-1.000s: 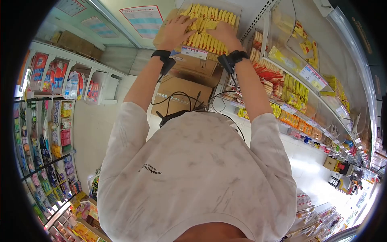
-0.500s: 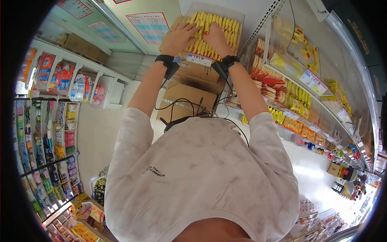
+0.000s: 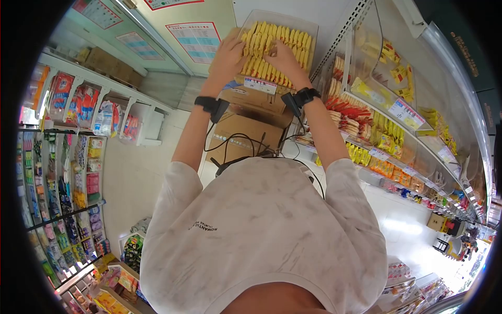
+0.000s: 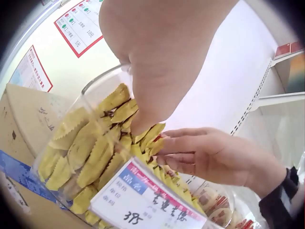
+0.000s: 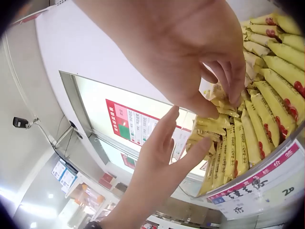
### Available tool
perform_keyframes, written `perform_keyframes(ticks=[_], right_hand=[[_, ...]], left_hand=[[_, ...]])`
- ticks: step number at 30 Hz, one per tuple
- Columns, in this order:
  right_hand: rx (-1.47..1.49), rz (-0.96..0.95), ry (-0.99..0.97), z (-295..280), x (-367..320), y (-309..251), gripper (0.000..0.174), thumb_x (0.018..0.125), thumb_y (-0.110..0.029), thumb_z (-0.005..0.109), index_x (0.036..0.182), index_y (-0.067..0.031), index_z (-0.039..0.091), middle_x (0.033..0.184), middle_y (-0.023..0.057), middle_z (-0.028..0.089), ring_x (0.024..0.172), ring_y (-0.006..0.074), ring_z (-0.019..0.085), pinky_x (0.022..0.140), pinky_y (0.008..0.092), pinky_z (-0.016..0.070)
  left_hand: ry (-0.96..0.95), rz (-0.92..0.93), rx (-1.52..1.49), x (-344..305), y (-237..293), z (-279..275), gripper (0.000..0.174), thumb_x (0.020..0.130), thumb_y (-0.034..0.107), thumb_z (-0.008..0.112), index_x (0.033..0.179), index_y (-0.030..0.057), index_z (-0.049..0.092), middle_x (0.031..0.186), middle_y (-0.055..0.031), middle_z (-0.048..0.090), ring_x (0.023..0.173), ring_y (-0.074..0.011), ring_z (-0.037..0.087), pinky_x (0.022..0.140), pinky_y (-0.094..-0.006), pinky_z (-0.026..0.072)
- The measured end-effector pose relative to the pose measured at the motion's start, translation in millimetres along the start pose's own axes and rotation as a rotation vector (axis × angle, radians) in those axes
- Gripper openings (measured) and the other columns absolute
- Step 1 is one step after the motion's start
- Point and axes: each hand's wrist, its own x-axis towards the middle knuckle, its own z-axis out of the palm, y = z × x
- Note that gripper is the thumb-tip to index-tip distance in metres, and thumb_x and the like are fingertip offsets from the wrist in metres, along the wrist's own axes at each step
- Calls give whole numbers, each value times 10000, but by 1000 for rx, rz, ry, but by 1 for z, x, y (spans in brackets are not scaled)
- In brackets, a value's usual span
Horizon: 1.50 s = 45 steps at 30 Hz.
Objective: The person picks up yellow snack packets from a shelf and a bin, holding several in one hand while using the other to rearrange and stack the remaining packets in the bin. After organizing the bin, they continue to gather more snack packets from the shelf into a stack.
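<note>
Rows of yellow snack packets (image 3: pixel 298 42) stand on edge in a clear plastic bin (image 4: pixel 84 90) with a price label (image 3: pixel 260 85) on its front. My right hand (image 3: pixel 286 58) is over the middle of the rows, thumb and fingertips pinching a yellow packet (image 5: pixel 224 106); fingers partly hide that packet. At the bin's left side is my left hand (image 3: pixel 227 58), its fingers fairly straight and close together in the right wrist view. Its thumb (image 5: pixel 194 151) touches packets at the end of a row.
Cardboard boxes (image 3: pixel 246 133) are stacked below the bin, with black cables (image 3: pixel 240 137) in front. To the right, a tiered shelf holds more packaged snacks (image 3: pixel 389 131). Printed notices (image 3: pixel 194 41) hang on the wall behind. Shelves of packaged goods (image 3: pixel 83 102) line the left.
My left hand has drawn back from across the packets to the bin's left side, its fingers closer together. My right hand has shifted slightly among the rows and its fingers have curled. The head view has shifted slightly.
</note>
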Motion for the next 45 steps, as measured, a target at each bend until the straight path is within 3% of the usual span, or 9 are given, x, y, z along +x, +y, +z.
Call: perform_keyframes(ticks=[8,10,14,16,21,30,36,42,45], right_hand=[[136,-38,78,-10,-47,-16,511,908,-260,715,1283,58,579,1140,234,651,1009,338,668,855,420,551],[159,-76,77,-8,-70,-17,457,954,-264,687,1320,-6,590,1114,120,675,1003,234,677,847,366,558],[385,-140,17,-29,-128,-61,294,969,-154,674,1233,-30,633,1137,100,673,967,193,673,840,326,559],[414,-142,-7,-44,-149,-80,262,968,-126,674,1210,-30,644,1115,90,677,952,180,670,825,313,553],[443,-117,-40,-69,-183,-118,225,962,-89,678,1181,-35,671,1016,47,703,918,140,674,790,293,536],[224,-194,348,-138,-238,-168,240,966,-20,636,1203,-3,669,1098,89,721,948,153,703,823,286,556],[23,-97,531,-230,-252,-166,302,1035,-120,586,1313,-5,596,1070,86,721,997,136,657,892,288,521],[-356,250,261,-322,-236,-100,462,1095,-381,462,1436,-86,562,1088,85,714,970,161,658,912,283,508],[-537,620,70,-343,-212,-78,641,1044,-611,372,1469,-166,548,1168,129,714,1094,217,659,992,348,482]], left_hand=[[23,-236,-374,-47,47,-93,344,919,96,693,1243,-8,640,1211,-190,664,1125,-392,628,977,-390,492],[29,-251,-330,-67,53,-109,322,931,71,681,1242,-7,646,1187,-193,686,1106,-376,652,975,-369,494],[24,-334,-306,-92,65,-133,273,961,57,652,1228,-5,663,1184,-161,711,1097,-279,672,986,-353,484],[19,-377,-280,-99,74,-146,245,970,76,648,1203,7,670,1192,-175,711,1108,-355,668,979,-402,493],[46,-454,-342,-114,89,-162,210,979,49,629,1180,3,670,1158,-164,714,1066,-327,675,964,-387,496],[-25,-371,-531,-125,108,-173,222,960,12,631,1178,3,670,1147,-169,709,1042,-332,671,951,-380,502],[-89,-308,-743,-122,126,-161,223,951,16,645,1169,14,688,1127,-158,711,1056,-324,670,959,-382,502],[-104,-220,-777,-113,143,-160,197,978,40,629,1162,7,691,1117,-142,727,1030,-259,689,946,-342,501],[-117,-227,-764,-99,158,-171,185,978,43,631,1149,1,687,1111,-137,730,1025,-256,692,945,-341,502]])
